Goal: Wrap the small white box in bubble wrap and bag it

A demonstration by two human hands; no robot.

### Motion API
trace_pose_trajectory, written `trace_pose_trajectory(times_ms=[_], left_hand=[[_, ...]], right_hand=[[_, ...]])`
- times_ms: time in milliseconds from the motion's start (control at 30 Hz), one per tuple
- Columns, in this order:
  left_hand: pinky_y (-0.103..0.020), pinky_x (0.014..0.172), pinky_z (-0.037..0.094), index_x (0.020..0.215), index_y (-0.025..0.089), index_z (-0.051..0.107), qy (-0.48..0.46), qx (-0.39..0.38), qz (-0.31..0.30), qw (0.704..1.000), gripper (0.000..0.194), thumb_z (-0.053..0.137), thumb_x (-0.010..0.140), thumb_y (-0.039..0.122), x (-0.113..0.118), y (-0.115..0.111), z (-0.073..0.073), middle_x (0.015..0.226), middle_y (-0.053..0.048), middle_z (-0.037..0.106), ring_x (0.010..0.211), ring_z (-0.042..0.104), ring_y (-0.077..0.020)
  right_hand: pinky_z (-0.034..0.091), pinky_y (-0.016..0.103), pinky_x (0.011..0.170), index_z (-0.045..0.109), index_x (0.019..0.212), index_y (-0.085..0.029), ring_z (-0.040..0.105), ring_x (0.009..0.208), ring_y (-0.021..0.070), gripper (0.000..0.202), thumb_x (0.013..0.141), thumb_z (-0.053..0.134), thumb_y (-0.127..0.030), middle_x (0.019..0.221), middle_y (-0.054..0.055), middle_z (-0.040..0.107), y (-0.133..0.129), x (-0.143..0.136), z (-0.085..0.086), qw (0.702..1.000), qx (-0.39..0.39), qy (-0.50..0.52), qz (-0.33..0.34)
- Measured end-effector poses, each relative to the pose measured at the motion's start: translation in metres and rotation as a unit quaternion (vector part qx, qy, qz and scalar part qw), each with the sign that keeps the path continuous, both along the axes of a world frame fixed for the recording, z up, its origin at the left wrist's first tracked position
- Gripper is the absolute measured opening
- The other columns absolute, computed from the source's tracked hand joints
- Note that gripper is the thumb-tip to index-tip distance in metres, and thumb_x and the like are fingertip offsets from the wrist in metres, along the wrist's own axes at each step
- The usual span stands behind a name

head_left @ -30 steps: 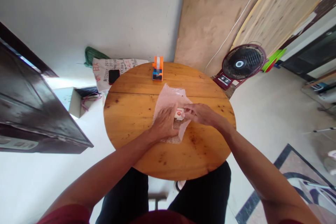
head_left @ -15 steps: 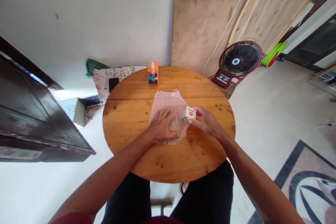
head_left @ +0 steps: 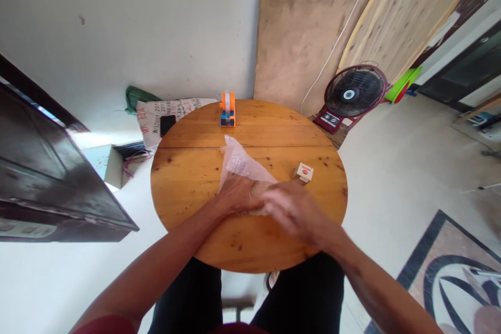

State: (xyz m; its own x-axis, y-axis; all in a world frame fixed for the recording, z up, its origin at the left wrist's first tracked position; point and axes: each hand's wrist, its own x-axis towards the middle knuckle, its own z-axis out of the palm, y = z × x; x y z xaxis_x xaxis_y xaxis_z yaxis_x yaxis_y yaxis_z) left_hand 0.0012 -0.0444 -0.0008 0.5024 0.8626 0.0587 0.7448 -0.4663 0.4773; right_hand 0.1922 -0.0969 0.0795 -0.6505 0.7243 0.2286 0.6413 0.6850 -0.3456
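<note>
A translucent pinkish sheet of bubble wrap (head_left: 238,160) lies on the round wooden table (head_left: 235,245), partly folded over. My left hand (head_left: 238,194) rests on the wrap with its fingers closed against the sheet; the fold and the hand's back hide the fingertips. My right hand (head_left: 295,211) is at the right end of the wrap, close to my left thumb. Motion smears its fingers, so I cannot tell whether they grip the sheet. A small white box with red print (head_left: 303,172) stands on the table beyond my right hand, apart from both hands.
An orange and blue tape dispenser (head_left: 227,110) stands at the table's far edge. Beyond the left edge, a black phone-like object (head_left: 167,125) lies on a printed sack (head_left: 148,117). A dark red fan (head_left: 352,93) stands past the right far edge.
My right hand has let go of the small box, which now stands farther right, and has moved left to the wrap. The wrap's right side is now folded over; my left hand's fingers have drawn in.
</note>
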Motion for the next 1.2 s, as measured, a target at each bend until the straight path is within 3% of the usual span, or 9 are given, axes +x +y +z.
trace_pose_trajectory(times_ms=[67,200,267,367,467,567,767,1000,1200], left_hand=[[-0.041,0.083,0.046,0.084,0.021,0.071,0.013,-0.001,-0.016,1.000,0.029,0.059,0.079,0.047,0.000,0.000,0.003,0.089,-0.010,0.072,0.088,0.063,-0.0296],[-0.043,0.083,0.045,0.084,0.021,0.070,0.057,0.007,-0.034,0.998,0.023,0.059,0.078,0.039,0.001,0.001,0.001,0.082,-0.009,0.070,0.085,0.063,-0.0298],[-0.048,0.094,0.042,0.100,0.021,0.069,0.041,0.062,-0.007,0.997,0.038,0.063,0.074,0.048,0.001,0.001,-0.003,0.097,-0.011,0.068,0.100,0.060,-0.0335],[-0.052,0.107,0.032,0.121,0.017,0.059,-0.001,0.111,0.011,0.994,0.066,0.068,0.069,0.057,0.000,0.003,-0.009,0.125,-0.017,0.058,0.123,0.047,-0.0373],[-0.051,0.114,0.025,0.141,0.012,0.042,-0.024,0.090,-0.001,0.996,0.092,0.070,0.066,0.059,-0.001,0.005,-0.014,0.146,-0.022,0.041,0.137,0.035,-0.0391],[-0.053,0.115,0.021,0.150,0.012,0.027,-0.006,0.056,0.004,0.998,0.109,0.072,0.064,0.062,-0.002,0.006,-0.017,0.155,-0.024,0.028,0.143,0.026,-0.0418],[-0.055,0.116,0.020,0.150,0.011,0.029,0.016,0.021,0.007,1.000,0.109,0.070,0.065,0.065,-0.006,0.008,-0.015,0.157,-0.025,0.023,0.145,0.021,-0.0425],[-0.056,0.117,0.021,0.143,0.016,0.043,0.056,0.023,0.018,0.998,0.077,0.064,0.078,0.051,-0.017,-0.006,0.012,0.150,-0.020,0.040,0.142,0.031,-0.0391],[-0.054,0.121,0.010,0.149,0.020,0.035,0.094,0.028,-0.032,0.995,0.082,0.063,0.079,0.053,0.001,-0.003,0.012,0.160,-0.016,0.025,0.150,0.016,-0.0342]], right_hand=[[0.048,0.033,0.083,0.064,0.089,-0.021,0.061,0.089,0.0197,0.023,0.095,0.042,-0.020,0.091,0.006,0.069,-0.005,-0.028,-0.003,0.997,-0.036,-0.015,0.066],[0.048,0.037,0.087,0.064,0.085,-0.016,0.059,0.090,0.0222,0.019,0.090,0.045,-0.014,0.093,0.011,0.067,0.013,-0.037,-0.033,0.997,-0.013,-0.082,0.006],[0.047,0.040,0.095,0.066,0.095,-0.013,0.058,0.101,0.0257,0.019,0.088,0.048,-0.013,0.106,0.015,0.066,0.024,-0.029,-0.048,0.992,-0.003,-0.119,-0.034],[0.041,0.040,0.106,0.057,0.125,-0.008,0.050,0.123,0.0281,0.039,0.088,0.047,-0.011,0.131,0.018,0.058,0.035,-0.020,-0.061,0.987,0.017,-0.151,-0.061],[0.038,0.040,0.109,0.040,0.144,-0.010,0.039,0.137,0.0282,0.056,0.089,0.047,-0.013,0.149,0.018,0.043,0.044,-0.019,-0.065,0.982,0.034,-0.163,-0.092],[0.040,0.041,0.105,0.040,0.144,-0.008,0.042,0.134,0.0304,0.053,0.091,0.042,-0.014,0.149,0.020,0.042,0.060,-0.020,-0.065,0.969,0.029,-0.193,-0.151],[0.041,0.041,0.096,0.058,0.120,-0.009,0.054,0.115,0.0315,0.034,0.094,0.041,-0.022,0.132,0.019,0.057,0.081,-0.012,-0.066,0.959,0.035,-0.207,-0.192],[0.037,0.041,0.093,0.055,0.125,-0.010,0.051,0.114,0.0310,0.036,0.093,0.040,-0.021,0.128,0.019,0.059,0.076,-0.010,-0.072,0.962,0.053,-0.176,-0.202],[0.036,0.042,0.097,0.045,0.138,-0.005,0.049,0.118,0.0334,0.051,0.091,0.044,-0.024,0.143,0.022,0.047,0.081,-0.011,-0.078,0.954,0.047,-0.170,-0.242]])
